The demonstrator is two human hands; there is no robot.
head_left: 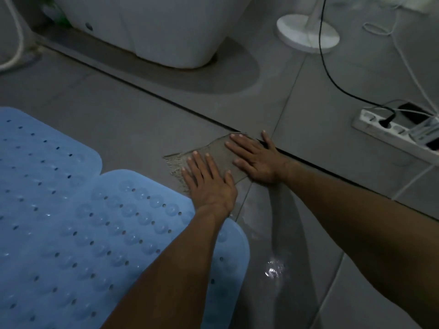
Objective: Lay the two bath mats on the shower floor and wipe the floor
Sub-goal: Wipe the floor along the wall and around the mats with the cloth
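Both mats (71, 210) lie flat on the floor (133, 124), while the left hand (209, 184) and right hand (256, 160), spread open, press the thin cloth (217, 151), probably soft and limp, best moved under flat palms.

We're in a home bathroom, on the floor by the shower area. What tells us: white toilet base (166, 32) at top, sitting on grey floor tiles (114, 119) w/ a long dark drain slot (190, 110) running across. Two blue bath mats (54, 210) w/ suction cups & holes lie on the wet tile. White hose (17, 43) at far left. Domestic clutter too: fan stand base (307, 34), power strip (389, 131) w/ plugs & cables on the floor at right
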